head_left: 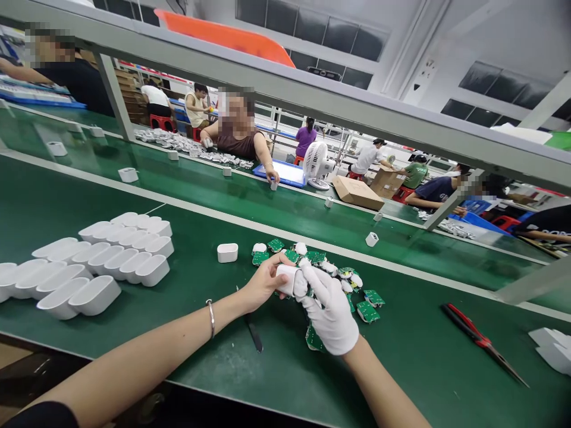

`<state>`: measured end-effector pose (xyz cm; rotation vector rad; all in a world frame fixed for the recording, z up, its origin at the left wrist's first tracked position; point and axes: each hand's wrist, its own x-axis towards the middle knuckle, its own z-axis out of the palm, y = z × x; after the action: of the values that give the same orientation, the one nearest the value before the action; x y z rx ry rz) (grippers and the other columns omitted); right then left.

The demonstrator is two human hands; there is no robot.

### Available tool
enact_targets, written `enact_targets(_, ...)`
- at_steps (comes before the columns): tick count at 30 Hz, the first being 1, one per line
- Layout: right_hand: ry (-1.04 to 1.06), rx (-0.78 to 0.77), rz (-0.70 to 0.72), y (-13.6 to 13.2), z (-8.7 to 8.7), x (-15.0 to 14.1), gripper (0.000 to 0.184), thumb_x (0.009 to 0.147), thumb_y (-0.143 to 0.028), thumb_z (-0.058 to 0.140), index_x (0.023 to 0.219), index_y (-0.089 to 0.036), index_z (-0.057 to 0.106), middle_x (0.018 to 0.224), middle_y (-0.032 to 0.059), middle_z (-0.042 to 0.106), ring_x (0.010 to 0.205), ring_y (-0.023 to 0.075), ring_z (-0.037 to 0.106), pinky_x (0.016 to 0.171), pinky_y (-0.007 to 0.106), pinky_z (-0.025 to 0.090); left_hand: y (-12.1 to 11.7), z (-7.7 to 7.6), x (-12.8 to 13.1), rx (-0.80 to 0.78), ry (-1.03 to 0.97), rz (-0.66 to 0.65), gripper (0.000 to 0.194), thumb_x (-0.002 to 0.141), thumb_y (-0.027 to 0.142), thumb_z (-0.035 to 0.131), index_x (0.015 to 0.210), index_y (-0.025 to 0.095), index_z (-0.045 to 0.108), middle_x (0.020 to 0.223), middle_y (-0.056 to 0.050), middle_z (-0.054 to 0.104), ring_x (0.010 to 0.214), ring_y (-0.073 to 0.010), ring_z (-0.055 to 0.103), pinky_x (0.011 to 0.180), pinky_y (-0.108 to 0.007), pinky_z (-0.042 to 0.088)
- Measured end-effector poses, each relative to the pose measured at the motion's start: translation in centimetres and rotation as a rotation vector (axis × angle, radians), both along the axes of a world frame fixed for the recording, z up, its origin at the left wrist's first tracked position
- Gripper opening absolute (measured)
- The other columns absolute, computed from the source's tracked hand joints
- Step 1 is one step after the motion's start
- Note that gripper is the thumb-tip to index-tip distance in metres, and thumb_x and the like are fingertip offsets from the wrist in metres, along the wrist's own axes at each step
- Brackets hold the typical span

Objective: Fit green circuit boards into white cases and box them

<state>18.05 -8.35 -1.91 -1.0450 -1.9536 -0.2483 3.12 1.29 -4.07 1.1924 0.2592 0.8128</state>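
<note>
My bare left hand (263, 281), a thin bracelet on its wrist, is closed round a small white plastic shell (286, 279) held just above the green bench top (178, 321). My right hand (329, 310), in a white glove, meets it from the right with its fingers curled on the same shell. Under and behind both hands lies a heap of small green circuit boards (370, 309) mixed with white parts. One single white shell (227, 252) stands alone to the left of the heap.
Rows of white oval shells (102, 264) lie at the left. Red-handled pliers (479, 342) rest at the right, white pieces (553, 351) at the far right edge. A dark slim tool (254, 336) lies near my left wrist. Beyond runs a green conveyor (267, 202) where other people are working.
</note>
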Motion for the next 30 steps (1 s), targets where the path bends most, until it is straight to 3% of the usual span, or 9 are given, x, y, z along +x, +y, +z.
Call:
enact_targets(4,0.156,-0.202,-0.028,-0.5,-0.2,-0.2,0.065,0.093,-0.036,0.052,0.149,-0.026,0.019,0.143,0.0125,0.038,0.128,0.0281,0.041,0.101,0.046,0.044,-0.3,0.3,0.0,-0.058,-0.013,-0.018,0.064,0.058,0.066,0.075,0.088,0.016,0.05,0.063,0.002,0.055,0.048,-0.0083,0.048,0.038,-0.015,0.036)
enact_targets(6,0.222,-0.237,0.012,-0.6,-0.5,-0.2,0.068,0.094,-0.038,0.05,0.15,-0.025,0.014,0.144,0.0124,0.037,0.128,0.0277,0.041,0.1,0.045,0.045,-0.5,0.5,0.0,-0.07,-0.007,-0.028,0.063,0.06,0.066,0.074,0.089,0.015,0.051,0.063,0.002,0.055,0.048,-0.0076,0.047,0.038,-0.014,0.034)
enact_targets(10,0.152,-0.064,0.014,-0.3,-0.5,-0.3,0.057,0.09,-0.026,0.056,0.143,-0.029,0.034,0.133,0.0083,0.051,0.118,0.0255,0.052,0.098,0.044,0.045,-0.8,0.5,0.1,-0.049,0.013,-0.047,0.062,0.059,0.066,0.074,0.088,0.015,0.052,0.062,0.002,0.052,0.048,-0.0068,0.044,0.039,-0.014,0.033)
enact_targets(16,0.242,-0.111,0.037,0.0,-0.3,-0.8,0.051,0.086,-0.022,0.064,0.134,-0.031,0.048,0.116,0.0064,0.061,0.103,0.0219,0.06,0.089,0.038,0.051,-0.7,0.4,0.1,-0.003,0.032,-0.026,0.062,0.06,0.067,0.073,0.086,0.015,0.052,0.062,0.003,0.05,0.048,-0.0072,0.042,0.038,-0.015,0.033)
enact_targets(20,0.452,-0.294,0.005,-0.1,-0.8,-0.9,0.051,0.08,-0.043,0.07,0.128,-0.029,0.055,0.126,0.0089,0.056,0.111,0.0263,0.056,0.092,0.044,0.05,-0.9,0.7,-0.1,0.024,0.057,-0.039,0.062,0.059,0.067,0.074,0.084,0.015,0.052,0.06,0.003,0.049,0.047,-0.0063,0.04,0.037,-0.015,0.03)
enact_targets(23,0.545,-0.528,0.154,0.1,-1.1,-0.6,0.064,0.079,-0.059,0.064,0.132,-0.026,0.052,0.138,0.0099,0.046,0.126,0.0288,0.044,0.1,0.046,0.044,-1.2,1.0,-0.2,-0.035,0.049,-0.129,0.064,0.06,0.069,0.071,0.089,0.014,0.051,0.061,0.004,0.047,0.045,-0.0043,0.035,0.036,-0.014,0.024)
enact_targets(25,0.581,-0.601,0.204,0.4,-1.1,-0.4,0.056,0.085,-0.058,0.057,0.13,-0.026,0.054,0.138,0.0085,0.046,0.129,0.0264,0.04,0.106,0.045,0.038,-1.3,0.9,-0.2,-0.089,0.055,-0.183,0.064,0.062,0.067,0.072,0.094,0.015,0.051,0.061,0.005,0.046,0.044,-0.0032,0.033,0.037,-0.013,0.022)
enact_targets(27,0.624,-0.6,0.167,0.8,-1.2,-0.3,0.047,0.088,-0.055,0.056,0.123,-0.025,0.06,0.134,0.0078,0.05,0.127,0.0251,0.043,0.108,0.045,0.036,-1.2,0.7,0.0,-0.136,0.073,-0.22,0.061,0.064,0.062,0.074,0.095,0.014,0.051,0.06,0.005,0.044,0.044,-0.0025,0.03,0.037,-0.013,0.021)
enact_targets(30,0.699,-0.617,0.191,1.0,-1.1,-0.5,0.045,0.085,-0.054,0.06,0.117,-0.024,0.064,0.132,0.0073,0.053,0.122,0.0266,0.049,0.105,0.045,0.04,-0.8,0.1,0.0,-0.201,0.088,-0.26,0.058,0.065,0.061,0.074,0.089,0.013,0.054,0.058,0.005,0.043,0.043,-0.0025,0.032,0.037,-0.012,0.019)
